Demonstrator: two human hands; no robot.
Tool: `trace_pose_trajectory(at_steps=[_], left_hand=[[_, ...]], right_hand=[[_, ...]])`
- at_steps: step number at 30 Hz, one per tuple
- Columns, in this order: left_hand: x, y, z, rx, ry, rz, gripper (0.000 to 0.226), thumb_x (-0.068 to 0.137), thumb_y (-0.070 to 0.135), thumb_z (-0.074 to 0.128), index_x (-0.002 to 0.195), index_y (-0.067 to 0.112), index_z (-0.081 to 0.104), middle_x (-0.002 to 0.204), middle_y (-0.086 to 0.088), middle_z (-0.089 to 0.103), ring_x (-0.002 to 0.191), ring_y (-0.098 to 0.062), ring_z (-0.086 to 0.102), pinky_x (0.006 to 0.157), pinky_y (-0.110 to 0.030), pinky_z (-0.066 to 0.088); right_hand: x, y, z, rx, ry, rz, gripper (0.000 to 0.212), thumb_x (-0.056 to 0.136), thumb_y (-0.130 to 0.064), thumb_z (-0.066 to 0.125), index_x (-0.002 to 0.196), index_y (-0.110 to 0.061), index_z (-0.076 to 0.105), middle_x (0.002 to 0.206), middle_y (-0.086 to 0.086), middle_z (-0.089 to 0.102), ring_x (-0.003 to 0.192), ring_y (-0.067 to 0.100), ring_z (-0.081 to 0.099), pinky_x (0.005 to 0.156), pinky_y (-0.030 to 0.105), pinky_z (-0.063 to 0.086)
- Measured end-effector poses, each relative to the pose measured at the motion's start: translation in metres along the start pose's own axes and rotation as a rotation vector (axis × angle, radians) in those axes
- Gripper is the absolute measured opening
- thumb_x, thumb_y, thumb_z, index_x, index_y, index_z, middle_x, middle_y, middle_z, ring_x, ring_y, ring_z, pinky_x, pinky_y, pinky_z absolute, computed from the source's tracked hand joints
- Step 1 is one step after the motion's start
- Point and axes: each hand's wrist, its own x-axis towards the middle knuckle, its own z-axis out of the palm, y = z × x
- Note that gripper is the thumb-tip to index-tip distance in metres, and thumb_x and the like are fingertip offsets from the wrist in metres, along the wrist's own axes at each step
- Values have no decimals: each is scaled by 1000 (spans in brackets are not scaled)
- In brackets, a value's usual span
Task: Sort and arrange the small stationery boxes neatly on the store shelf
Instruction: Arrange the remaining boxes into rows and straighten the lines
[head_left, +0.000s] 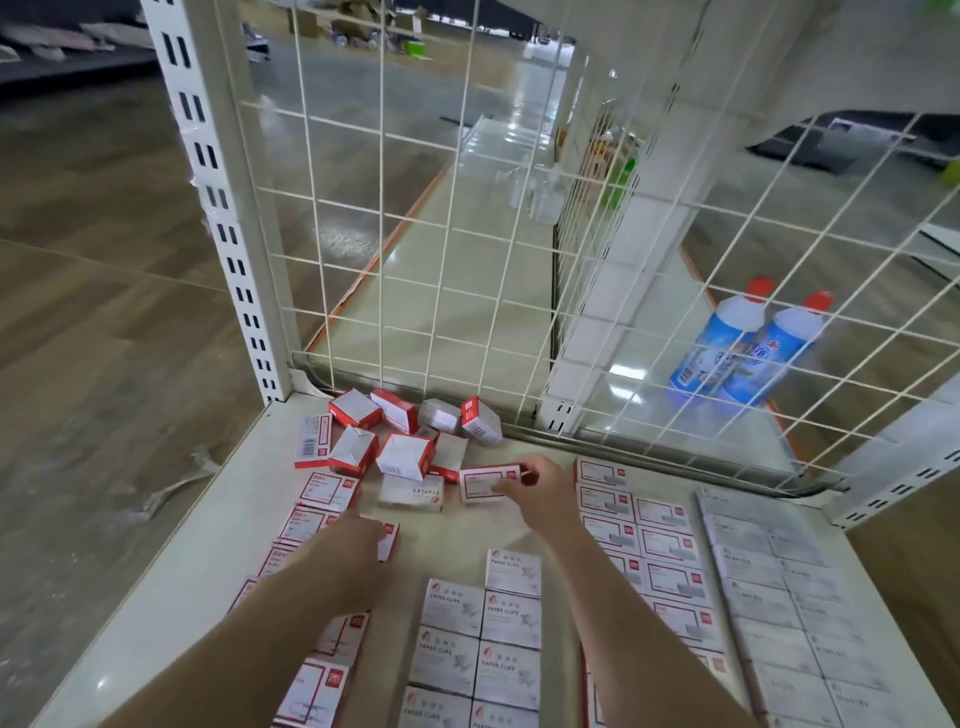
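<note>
The grey-white boxes (482, 644) laid in two columns at the middle of the shelf (171, 587) each carried the printed words "PAPER CLIPS" beneath a small red logo; the wording was legible on at least five of them. One loose white box (411, 492), lying near the heap at the back, carried the word "STAPLES", printed upside down from where the viewer stood. A pale box (748, 564) in the rightmost columns bore faint lettering that appeared to read "STAPLES". The red-and-white boxes (675, 579) showed bordered labels and one a barcode, but their text was too blurred to read. The labels on the two blue bottles (743, 348) behind the wire grid were illegible.
</note>
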Motion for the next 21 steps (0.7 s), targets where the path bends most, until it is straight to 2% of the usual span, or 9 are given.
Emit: trace_pose_trajectory(at_steps=[4, 6, 9, 11, 13, 15, 17, 19, 21], left_hand=[[-3, 4, -3, -17, -2, 14, 37, 93, 25, 48, 130, 19, 51, 126, 0, 55, 108, -13, 56, 85, -20, 46], [-6, 6, -5, -18, -6, 29, 33, 95, 23, 45, 127, 18, 53, 123, 0, 57, 103, -11, 57, 79, -16, 44], [-11, 8, -9, -74, 16, 45, 32, 96, 26, 45, 126, 17, 52, 125, -1, 56, 100, -10, 55, 69, -10, 41], [-10, 8, -9, -157, 44, 64, 36, 94, 28, 50, 129, 18, 49, 129, -2, 55, 106, -13, 55, 78, -15, 45], [-12, 12, -8, -246, 45, 90, 42, 93, 28, 53, 133, 18, 45, 129, -4, 55, 110, -16, 55, 85, -23, 47], [-14, 19, -4, -356, 41, 112, 46, 92, 28, 54, 136, 19, 42, 124, -4, 56, 105, -17, 56, 81, -25, 50], [-20, 25, 0, -446, 55, 147, 45, 92, 26, 54, 135, 19, 42, 115, -2, 56, 99, -14, 54, 70, -20, 49], [-27, 29, 3, -495, 68, 189, 32, 93, 24, 52, 124, 18, 51, 105, 3, 56, 94, -11, 53, 68, -17, 46], [-30, 30, 4, -514, 69, 218, 8, 95, 20, 49, 95, 21, 57, 98, 5, 60, 86, -8, 56, 68, -16, 47]], right_hand=[[-14, 0, -6, 27, -24, -16, 16, 84, -24, 65, 91, -13, 57, 77, 0, 54, 70, 15, 50, 63, 22, 40], [-24, -3, -11, 30, -10, -44, 19, 83, -24, 65, 93, -9, 60, 78, 3, 57, 68, 13, 51, 61, 18, 39], [-41, -13, -23, 147, 43, -80, 13, 82, -23, 66, 81, -11, 61, 71, 4, 59, 65, 15, 52, 60, 24, 45], [-53, -23, -33, 225, 50, -99, 10, 82, -18, 66, 74, -18, 60, 72, 7, 62, 69, 18, 56, 69, 37, 51], [-66, -34, -44, 283, 24, -121, 14, 83, -12, 64, 73, -20, 59, 80, 19, 66, 72, 20, 57, 75, 44, 52], [-80, -42, -51, 302, -12, -140, 12, 85, -11, 63, 75, -19, 62, 87, 23, 66, 73, 18, 57, 75, 43, 51], [-92, -44, -51, 289, -63, -135, 7, 86, -14, 61, 81, -14, 65, 87, 21, 66, 73, 15, 55, 71, 36, 51], [-101, -42, -47, 295, -97, -117, 10, 87, -15, 59, 85, -8, 66, 87, 22, 64, 73, 15, 54, 67, 31, 46], [-107, -42, -44, 329, -115, -120, 11, 88, -13, 58, 85, -6, 65, 87, 21, 65, 74, 16, 55, 68, 32, 46]])
